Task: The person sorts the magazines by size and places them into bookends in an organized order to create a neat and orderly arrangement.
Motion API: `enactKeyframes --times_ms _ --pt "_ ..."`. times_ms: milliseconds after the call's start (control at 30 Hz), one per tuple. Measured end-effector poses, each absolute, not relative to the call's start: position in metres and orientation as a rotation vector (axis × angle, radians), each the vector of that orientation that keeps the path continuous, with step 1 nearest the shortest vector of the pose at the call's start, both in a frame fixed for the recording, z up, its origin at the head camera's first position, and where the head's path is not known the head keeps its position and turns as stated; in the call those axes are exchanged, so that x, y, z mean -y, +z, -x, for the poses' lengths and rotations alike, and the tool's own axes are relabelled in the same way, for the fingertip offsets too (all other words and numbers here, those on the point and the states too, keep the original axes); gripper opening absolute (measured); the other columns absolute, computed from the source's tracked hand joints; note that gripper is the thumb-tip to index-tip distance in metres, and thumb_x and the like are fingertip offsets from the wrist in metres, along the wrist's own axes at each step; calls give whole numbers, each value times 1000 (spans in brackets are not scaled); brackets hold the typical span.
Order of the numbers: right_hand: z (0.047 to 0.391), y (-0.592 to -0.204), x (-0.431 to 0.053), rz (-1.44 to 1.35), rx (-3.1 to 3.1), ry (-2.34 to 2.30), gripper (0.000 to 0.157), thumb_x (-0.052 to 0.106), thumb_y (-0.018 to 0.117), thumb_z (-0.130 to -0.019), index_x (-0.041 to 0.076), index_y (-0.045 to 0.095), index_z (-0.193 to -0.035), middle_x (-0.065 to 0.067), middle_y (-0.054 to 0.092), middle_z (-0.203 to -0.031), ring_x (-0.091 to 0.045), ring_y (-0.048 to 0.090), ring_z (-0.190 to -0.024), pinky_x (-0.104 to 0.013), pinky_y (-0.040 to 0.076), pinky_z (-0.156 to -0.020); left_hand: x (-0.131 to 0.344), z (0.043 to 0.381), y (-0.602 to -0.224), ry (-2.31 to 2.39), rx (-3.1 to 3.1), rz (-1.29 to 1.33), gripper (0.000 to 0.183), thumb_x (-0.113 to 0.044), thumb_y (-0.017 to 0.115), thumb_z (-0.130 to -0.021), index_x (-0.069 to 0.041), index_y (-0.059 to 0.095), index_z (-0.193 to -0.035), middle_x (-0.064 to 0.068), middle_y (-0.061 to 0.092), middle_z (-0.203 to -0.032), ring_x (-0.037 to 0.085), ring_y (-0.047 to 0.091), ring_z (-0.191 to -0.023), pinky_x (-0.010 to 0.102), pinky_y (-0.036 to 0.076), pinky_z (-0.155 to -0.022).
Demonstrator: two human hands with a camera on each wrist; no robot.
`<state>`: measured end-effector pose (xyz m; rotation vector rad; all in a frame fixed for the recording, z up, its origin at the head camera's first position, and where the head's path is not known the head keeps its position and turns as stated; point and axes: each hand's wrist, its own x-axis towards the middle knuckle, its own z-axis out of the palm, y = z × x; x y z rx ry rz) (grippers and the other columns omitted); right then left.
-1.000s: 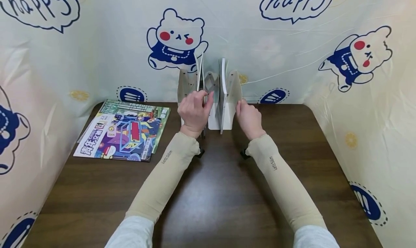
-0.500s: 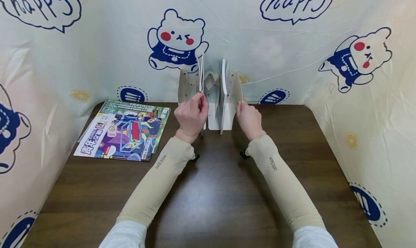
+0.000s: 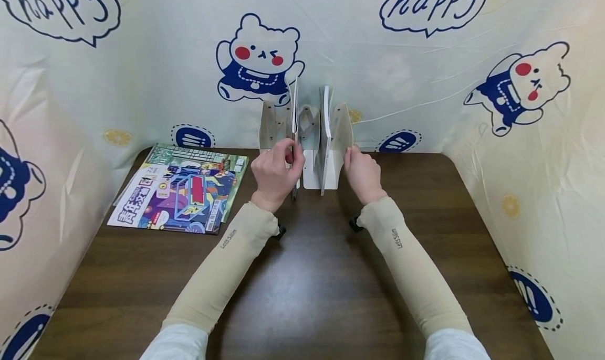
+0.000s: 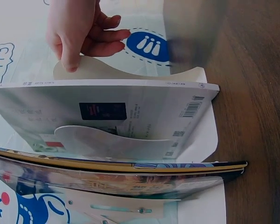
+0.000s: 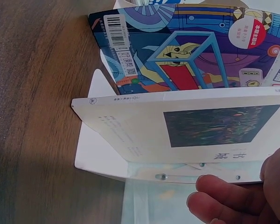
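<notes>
In the head view, an off-white metal bookend rack [image 3: 341,134] stands at the back of the table. My right hand [image 3: 363,175] pinches the front edge of its right end plate; the left wrist view shows that thumb [image 4: 71,60] on the plate. A white-spined book [image 3: 326,118] stands upright inside that plate. Thin magazines [image 3: 295,108] stand left of it, one with a colourful cover [image 5: 191,56]. My left hand [image 3: 275,172] is at the magazines' front edge, fingers bent, thumb beside the index finger. I cannot tell whether they grip a magazine.
More magazines [image 3: 184,192] lie flat in an overlapping pile at the table's back left. A cloth wall [image 3: 359,50] with printed bears and lettering rises behind the rack and along both sides of the brown table [image 3: 321,297].
My left hand has shifted left and slightly toward me, its thumb lower than before. The upright magazines, fanned apart earlier, now stand closer together and slightly further right. The right hand has barely moved.
</notes>
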<state>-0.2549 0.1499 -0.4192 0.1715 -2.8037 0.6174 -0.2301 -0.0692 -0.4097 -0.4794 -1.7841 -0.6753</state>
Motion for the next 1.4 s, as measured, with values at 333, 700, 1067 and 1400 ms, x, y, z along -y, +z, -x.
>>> enactKeyframes --times_ms 333,700,1067,1400 --pt "250 -421 -150 -174 2814 589 36 26 41 -113 2 53 -90 -17 56 -66 -38 60 -58 -51 48 -52 81 211 -416 -829 1906 499 13 -12 62 -95 -2 57 -102 10 62 -68 22 49 -44 32 33 -40" --pt "250 -419 -146 -185 2809 570 38 27 40 -113 0 57 -92 -18 60 -68 -38 61 -58 -51 50 -53 115 182 -417 -955 2127 367 16 -17 57 -102 -3 63 -98 7 60 -69 21 53 -54 34 39 -48" --pt "252 -419 -147 -165 2797 575 34 25 44 -112 -1 58 -93 -23 64 -73 -41 65 -62 -54 52 -55 175 167 -431 -882 2382 124 24 -22 59 -103 -5 64 -87 10 61 -67 28 56 -56 37 40 -52" --pt "252 -417 -147 -167 2806 579 38 28 39 -113 0 57 -97 -22 65 -75 -41 65 -62 -54 52 -55 238 160 -446 -762 2479 -102 31 -25 52 -104 -5 60 -82 13 58 -67 32 51 -55 40 32 -52"
